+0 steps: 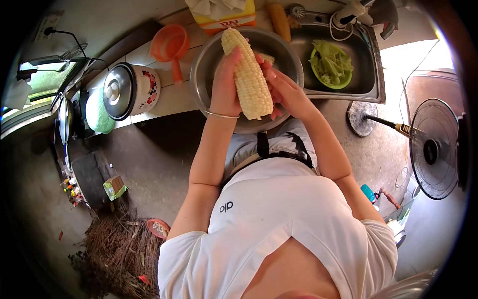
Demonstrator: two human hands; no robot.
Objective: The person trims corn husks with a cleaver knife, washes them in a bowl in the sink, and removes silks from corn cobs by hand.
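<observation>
A pale, husked corn cob is held at a slant above a wide metal basin. My left hand, with a bangle at the wrist, is closed along the cob's left side. On the right side, my right hand has its fingers bent against the cob, partly hidden behind it. Part of another yellowish piece shows in the basin behind my fingers.
Right of the basin, a sink holds a green bowl of leaves. An orange ladle and a lidded pot stand left. A yellow box is behind. A fan stands at far right.
</observation>
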